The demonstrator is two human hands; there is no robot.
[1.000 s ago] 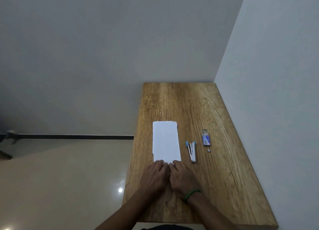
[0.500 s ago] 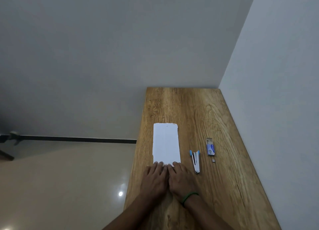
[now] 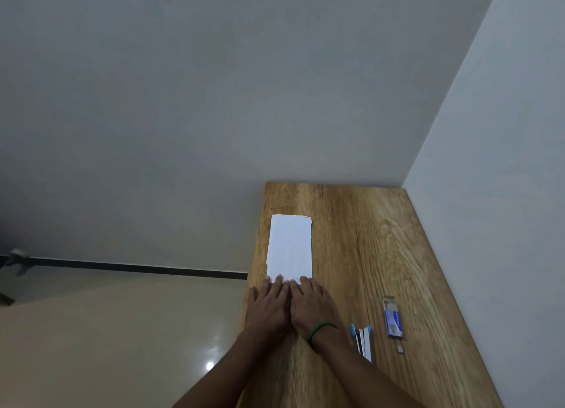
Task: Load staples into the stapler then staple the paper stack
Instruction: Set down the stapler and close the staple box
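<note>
Stapler [image 3: 362,342], slim metal with blue tips, beside flat open hands [image 3: 290,308] on rectangular white paper [image 3: 290,248].

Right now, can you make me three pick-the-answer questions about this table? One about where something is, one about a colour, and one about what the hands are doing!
1. Where is the stapler?
A. on the paper stack
B. on the table, right of the right hand
C. in the left hand

2. What colour is the wristband?
A. red
B. yellow
C. green

3. What are the hands doing?
A. lying flat, empty
B. squeezing the stapler
C. holding the staple box

Answers: 1 B, it lies on the table between the right hand and the staple box. 2 C, green beads show. 3 A, the left hand and right hand touch the paper stack edge.
</note>
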